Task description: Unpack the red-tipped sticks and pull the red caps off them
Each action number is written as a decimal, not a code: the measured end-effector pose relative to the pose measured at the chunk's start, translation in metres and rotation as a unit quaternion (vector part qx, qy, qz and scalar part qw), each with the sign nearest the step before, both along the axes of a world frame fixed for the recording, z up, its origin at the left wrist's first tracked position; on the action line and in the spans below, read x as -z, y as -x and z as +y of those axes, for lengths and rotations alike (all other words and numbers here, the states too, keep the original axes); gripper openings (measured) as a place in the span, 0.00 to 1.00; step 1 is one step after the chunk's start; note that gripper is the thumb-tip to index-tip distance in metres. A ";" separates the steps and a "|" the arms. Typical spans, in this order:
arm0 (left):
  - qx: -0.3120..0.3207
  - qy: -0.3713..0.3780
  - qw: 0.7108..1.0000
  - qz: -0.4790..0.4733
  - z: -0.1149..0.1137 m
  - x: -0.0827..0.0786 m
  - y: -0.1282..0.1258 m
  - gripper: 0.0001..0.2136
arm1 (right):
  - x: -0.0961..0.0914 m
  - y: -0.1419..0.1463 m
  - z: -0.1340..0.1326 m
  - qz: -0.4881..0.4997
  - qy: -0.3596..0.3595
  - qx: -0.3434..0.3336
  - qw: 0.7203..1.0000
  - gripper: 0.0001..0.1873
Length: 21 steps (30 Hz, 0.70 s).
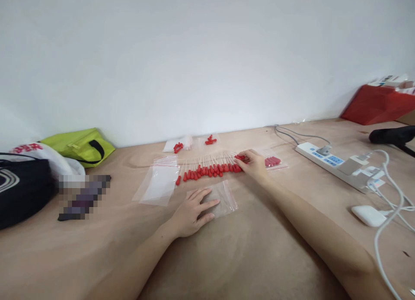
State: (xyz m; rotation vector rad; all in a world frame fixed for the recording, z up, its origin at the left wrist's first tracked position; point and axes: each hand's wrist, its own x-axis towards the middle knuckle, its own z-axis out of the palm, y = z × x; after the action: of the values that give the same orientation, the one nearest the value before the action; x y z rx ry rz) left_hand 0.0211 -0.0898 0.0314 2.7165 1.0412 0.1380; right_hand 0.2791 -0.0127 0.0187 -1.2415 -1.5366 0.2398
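Note:
A row of several thin droppers with red rubber bulbs [207,169] lies across the middle of the table. My right hand [254,164] rests at the row's right end, its fingers curled and pinching one red-bulbed dropper. My left hand [191,211] lies flat with fingers spread on a small clear zip bag [223,198] in front of the row. A stack of empty clear zip bags [157,183] sits to the left. A filled bag of red bulbs [274,161] lies just right of my right hand.
Two small bags holding red pieces [177,146] [210,140] lie near the wall. A green pouch [81,145], white plastic bag and black bag [22,185] sit at left. A white power strip [337,165], cables, a white adapter [368,215] and a red box [378,103] occupy the right.

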 end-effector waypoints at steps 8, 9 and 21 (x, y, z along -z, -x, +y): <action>0.005 -0.003 1.000 -0.012 0.001 0.002 0.001 0.18 | 0.018 0.011 0.014 -0.181 -0.026 0.018 0.983 0.07; 0.004 -0.007 1.000 -0.024 0.001 0.003 0.002 0.18 | 0.019 0.011 0.013 -0.195 -0.027 0.016 0.980 0.07; -0.147 -0.018 0.974 -0.169 0.016 -0.010 -0.004 0.07 | 0.006 -0.046 -0.004 -0.218 0.068 0.198 0.953 0.14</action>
State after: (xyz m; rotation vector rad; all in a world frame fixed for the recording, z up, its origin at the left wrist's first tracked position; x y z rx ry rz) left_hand 0.0254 -0.0736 0.0419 2.4296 1.3295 0.6474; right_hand 0.3247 -0.0165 0.0131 -1.7671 -1.6104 -0.2094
